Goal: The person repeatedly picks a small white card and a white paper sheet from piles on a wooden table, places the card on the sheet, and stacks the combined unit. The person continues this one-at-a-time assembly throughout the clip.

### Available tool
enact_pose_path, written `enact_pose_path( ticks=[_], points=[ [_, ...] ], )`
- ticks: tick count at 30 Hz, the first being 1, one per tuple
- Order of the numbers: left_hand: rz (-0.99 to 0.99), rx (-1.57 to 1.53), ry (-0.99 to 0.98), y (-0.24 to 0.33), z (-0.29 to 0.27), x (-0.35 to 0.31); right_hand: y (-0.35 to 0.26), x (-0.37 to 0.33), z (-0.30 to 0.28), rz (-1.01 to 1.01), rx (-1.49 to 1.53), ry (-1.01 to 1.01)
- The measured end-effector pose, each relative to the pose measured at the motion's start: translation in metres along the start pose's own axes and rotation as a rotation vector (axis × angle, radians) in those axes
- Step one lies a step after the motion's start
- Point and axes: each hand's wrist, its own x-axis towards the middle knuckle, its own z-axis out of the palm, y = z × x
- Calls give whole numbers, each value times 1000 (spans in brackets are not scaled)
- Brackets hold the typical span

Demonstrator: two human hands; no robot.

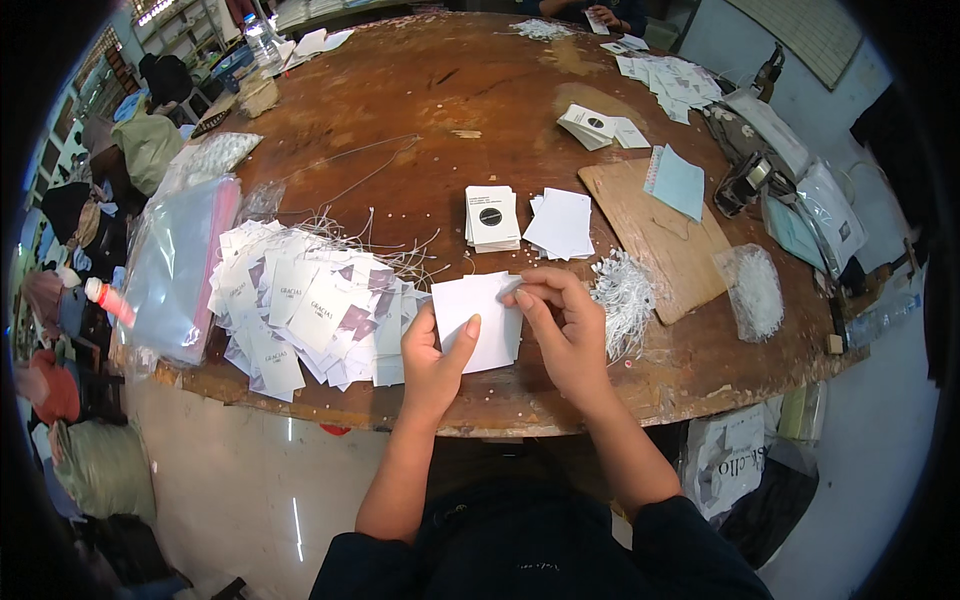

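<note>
Near the table's front edge my left hand [432,368] grips a few white cards [493,335], its thumb flat on their face. At their upper right corner my right hand [568,338] is closed in a pinch; what lies between its fingertips is too small to make out. Left of my hands spreads a heap of white tags [315,305] with white strings trailing from its far side. Just beyond the held cards stand a stack of printed cards [490,215] with a black circle and a stack of blank-faced cards [562,222]. A bundle of white strings [622,300] lies by my right hand.
A wooden board [655,235] carries a light blue notebook [678,183]. Beside it are a clear bag of white strings [752,295] and a black tape dispenser [745,185]. Clear plastic sleeves [180,270] lie at the left edge. Across the table sits another person [625,12].
</note>
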Motion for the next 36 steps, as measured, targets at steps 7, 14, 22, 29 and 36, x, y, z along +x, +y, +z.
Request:
enact_pose_path(
  ticks=[7, 14, 22, 29, 36],
  points=[
    [-19, 1, 7, -2, 0, -3, 3, 0, 0, -77, -221, -12],
    [24, 58, -2, -2, 1, -5, 0, 3, 3, -249, -345, -9],
    [69, 187, -23, -3, 1, -9, 7, 6, 7, -343, -355, 7],
    [833, 907, -58, 12, -4, 0, -4, 6, -9, 471, 184, -162],
    [1099, 1220, -121, 25, -17, -5, 14, 32, -23, 261, -154, -316]
  ],
)
